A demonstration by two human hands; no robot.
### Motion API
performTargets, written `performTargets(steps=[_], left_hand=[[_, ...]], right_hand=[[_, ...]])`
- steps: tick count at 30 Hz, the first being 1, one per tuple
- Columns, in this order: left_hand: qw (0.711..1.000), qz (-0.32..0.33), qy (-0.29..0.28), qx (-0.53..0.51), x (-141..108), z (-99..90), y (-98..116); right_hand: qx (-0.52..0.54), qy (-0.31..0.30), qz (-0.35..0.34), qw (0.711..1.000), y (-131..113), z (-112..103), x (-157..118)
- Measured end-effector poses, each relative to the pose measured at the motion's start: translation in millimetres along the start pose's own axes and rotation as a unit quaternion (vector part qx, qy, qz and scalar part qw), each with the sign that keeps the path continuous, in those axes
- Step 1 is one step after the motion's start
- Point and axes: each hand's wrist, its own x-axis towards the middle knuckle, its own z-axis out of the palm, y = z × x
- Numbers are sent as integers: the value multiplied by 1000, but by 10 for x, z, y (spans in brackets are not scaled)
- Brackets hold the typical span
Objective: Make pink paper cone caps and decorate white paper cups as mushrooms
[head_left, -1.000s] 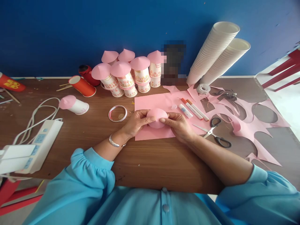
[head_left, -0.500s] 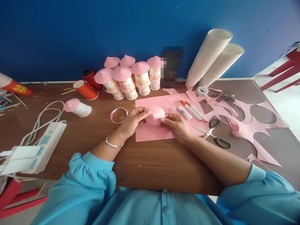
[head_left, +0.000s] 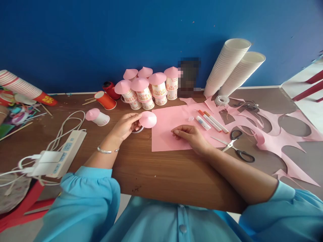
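A small pink paper cone [head_left: 148, 119] is pinched at its left edge by my left hand [head_left: 127, 126], raised over the table left of a pink sheet [head_left: 165, 134]. Behind that hand, a roll of tape [head_left: 137, 130] is mostly hidden. My right hand [head_left: 189, 136] rests over the pink sheet, fingers curled together, and whether anything small is between them cannot be seen. Right of it lie a glue tube [head_left: 203, 123], two markers [head_left: 211, 121] and open scissors [head_left: 230, 145]. Several decorated cups with pink cone tops [head_left: 144, 92] stand at the back.
A white cup with a pink cone [head_left: 101, 119] lies on its side at left, near a red cup [head_left: 106, 100] and a power strip [head_left: 67, 154]. Tall white cup stacks [head_left: 227, 65] lean on the blue wall. Cut pink scraps [head_left: 275, 134] cover the right.
My right hand has let go of the cone. My left hand has carried it leftward, off the pink sheet. The camera view has shifted slightly left.
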Motion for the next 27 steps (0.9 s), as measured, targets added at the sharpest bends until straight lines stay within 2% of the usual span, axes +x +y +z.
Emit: performTargets(steps=[3, 7, 14, 16, 18, 21, 22, 23, 24, 26, 27], left_hand=[[996, -16, 37, 73, 74, -122, 7], [990, -21, 72, 119, 129, -233, -20], [965, -15, 141, 221, 54, -405, -54], [946, 7, 166, 279, 5, -432, -21], [910, 52, 194, 363, -49, -409, 32], [846, 161, 246, 445, -144, -215, 106], [843, 190, 243, 441, -177, -102, 120], [858, 203, 218, 418, -209, 30, 126], [888, 202, 176, 374, -236, 177, 122], [954, 169, 54, 243, -267, 482, 91], [976, 139, -3, 165, -269, 624, 68]], right_hand=[[-23, -9, -2, 1000, -14, 12, -19], [-39, -18, -10, 999, -14, 19, -26], [-39, -25, -14, 999, 4, 16, -7], [-31, -24, -13, 999, 8, 16, -2], [-24, -20, -13, 999, 12, 16, 1], [-19, -21, -15, 999, 16, 19, 1], [-16, -21, -17, 1000, 15, 22, 0], [-13, -21, -19, 1000, 12, 24, -1], [-8, -18, -23, 1000, 7, 26, -1], [5, -5, -34, 999, -9, 28, -2], [14, 2, -42, 999, -19, 27, -3]])
